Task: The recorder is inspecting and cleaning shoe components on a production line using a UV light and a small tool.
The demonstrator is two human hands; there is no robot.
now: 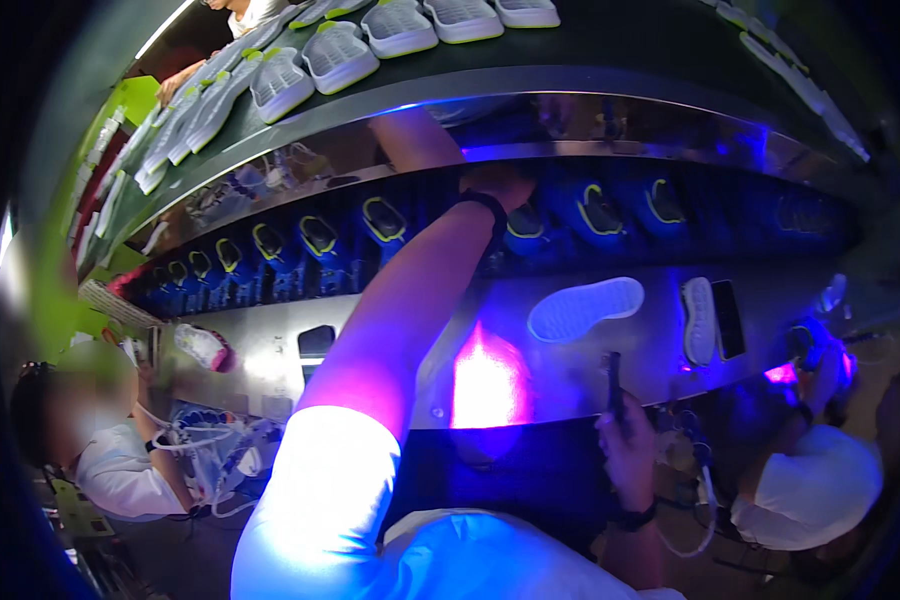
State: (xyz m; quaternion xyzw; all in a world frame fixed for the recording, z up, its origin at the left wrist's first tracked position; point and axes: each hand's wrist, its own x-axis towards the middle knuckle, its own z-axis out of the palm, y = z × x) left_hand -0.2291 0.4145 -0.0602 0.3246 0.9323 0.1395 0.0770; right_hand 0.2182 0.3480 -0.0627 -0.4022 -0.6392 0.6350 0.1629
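Note:
My left arm reaches across the steel bench to a line of dark shoe uppers with yellow-green collars. At its end my left hand (505, 185), above a black wristband, is over the line beside one shoe upper (525, 226); its fingers are too dark to make out. Low on the right, my right hand (628, 445) is closed around a slim dark handled tool (612, 382), which points up over the bench edge. A white shoe sole (586, 309) lies flat on the bench beyond the tool.
Another white sole (699, 321) lies beside a black phone (729, 319) on the bench (410, 400). Several grey-white soles (340, 55) sit on the dark green belt (610, 45) beyond. Co-workers sit at left (130, 470) and right (810, 485). White hoses (710, 510) hang nearby.

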